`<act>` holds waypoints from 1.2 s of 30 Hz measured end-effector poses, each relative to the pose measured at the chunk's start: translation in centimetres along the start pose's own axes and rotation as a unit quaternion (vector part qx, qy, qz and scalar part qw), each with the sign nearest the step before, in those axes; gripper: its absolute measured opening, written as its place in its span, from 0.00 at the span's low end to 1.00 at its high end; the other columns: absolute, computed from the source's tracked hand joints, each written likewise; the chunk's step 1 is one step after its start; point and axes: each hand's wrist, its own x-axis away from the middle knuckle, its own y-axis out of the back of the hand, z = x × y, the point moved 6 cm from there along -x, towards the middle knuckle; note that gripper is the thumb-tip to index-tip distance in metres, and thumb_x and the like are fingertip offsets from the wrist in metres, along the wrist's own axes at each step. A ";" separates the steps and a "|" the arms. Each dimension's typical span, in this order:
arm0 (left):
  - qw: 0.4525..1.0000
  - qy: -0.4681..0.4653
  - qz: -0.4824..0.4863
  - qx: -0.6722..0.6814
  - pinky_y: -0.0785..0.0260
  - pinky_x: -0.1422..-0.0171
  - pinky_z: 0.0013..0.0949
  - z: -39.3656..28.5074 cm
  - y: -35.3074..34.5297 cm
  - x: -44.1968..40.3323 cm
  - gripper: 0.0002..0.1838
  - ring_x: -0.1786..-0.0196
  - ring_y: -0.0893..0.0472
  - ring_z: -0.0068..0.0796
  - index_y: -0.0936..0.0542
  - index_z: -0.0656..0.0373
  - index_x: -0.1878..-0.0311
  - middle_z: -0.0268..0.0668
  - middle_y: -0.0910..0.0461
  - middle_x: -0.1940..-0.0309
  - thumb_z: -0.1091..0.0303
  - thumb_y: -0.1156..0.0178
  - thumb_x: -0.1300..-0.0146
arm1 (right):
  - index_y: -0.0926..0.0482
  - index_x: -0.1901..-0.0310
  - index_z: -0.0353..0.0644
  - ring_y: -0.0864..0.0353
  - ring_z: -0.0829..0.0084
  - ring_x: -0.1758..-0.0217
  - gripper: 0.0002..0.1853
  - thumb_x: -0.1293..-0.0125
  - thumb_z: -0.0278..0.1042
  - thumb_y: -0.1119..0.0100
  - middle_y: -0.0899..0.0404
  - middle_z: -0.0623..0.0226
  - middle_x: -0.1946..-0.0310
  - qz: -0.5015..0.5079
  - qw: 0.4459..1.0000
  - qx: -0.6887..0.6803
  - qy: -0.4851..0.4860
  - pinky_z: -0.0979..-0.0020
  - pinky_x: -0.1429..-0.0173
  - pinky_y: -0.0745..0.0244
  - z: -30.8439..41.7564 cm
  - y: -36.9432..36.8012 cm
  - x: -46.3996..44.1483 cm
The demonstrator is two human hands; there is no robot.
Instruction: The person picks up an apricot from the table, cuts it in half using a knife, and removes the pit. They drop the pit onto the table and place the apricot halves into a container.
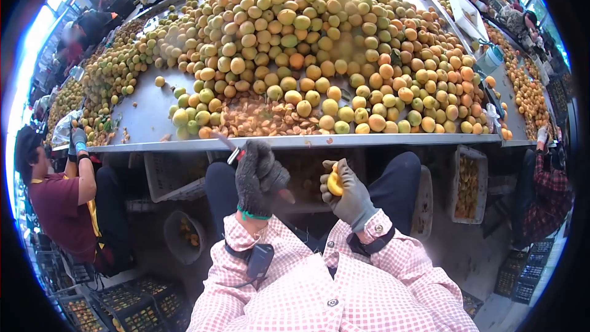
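My left hand [261, 175], in a dark knitted glove, is closed around a knife [234, 155] whose blade points up and left near the table's front edge. To its right, my right hand [350, 193], in a grey glove, grips a yellow-orange fruit [335, 181] between thumb and fingers. The two hands are apart, above my lap. Beyond them, a pile of small orange bits [264, 115] lies at the front of the metal table [145, 99]. Many whole green-orange fruits [289, 17] are heaped behind it.
Crates [469, 184] and a bucket [184, 238] stand below the table. A person [61, 203] sits at the left, another [547, 184] at the right; others are at the far side. A bottle [490, 59] and white tray [466, 14] are at the right.
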 end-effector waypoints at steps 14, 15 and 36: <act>0.988 0.079 -0.129 0.019 0.49 0.84 0.23 1.4 8.1 2.0 0.12 0.89 0.44 0.13 0.25 0.51 0.64 0.20 0.46 0.88 0.56 0.52 0.28 | 0.23 0.52 0.43 0.17 0.65 0.62 0.12 0.36 0.35 0.46 0.18 0.62 0.62 -0.848 0.525 0.023 0.071 0.65 0.59 0.23 -1.9 20.1 -1.5; 0.987 0.086 -0.132 0.013 0.49 0.84 0.23 1.6 8.3 1.9 0.12 0.89 0.44 0.13 0.26 0.51 0.64 0.20 0.45 0.88 0.56 0.52 0.28 | 0.22 0.53 0.43 0.17 0.65 0.62 0.12 0.37 0.33 0.45 0.17 0.62 0.62 -0.893 0.446 -0.003 0.061 0.65 0.58 0.23 -2.1 20.4 -1.2; 0.978 0.094 -0.151 -0.112 0.49 0.83 0.26 1.2 8.2 1.7 0.12 0.89 0.44 0.17 0.25 0.56 0.63 0.24 0.43 0.88 0.58 0.49 0.29 | 0.22 0.47 0.57 0.24 0.62 0.45 0.20 0.42 0.30 0.38 0.24 0.61 0.47 -0.083 0.394 0.887 0.227 0.64 0.42 0.29 11.7 -10.7 -6.8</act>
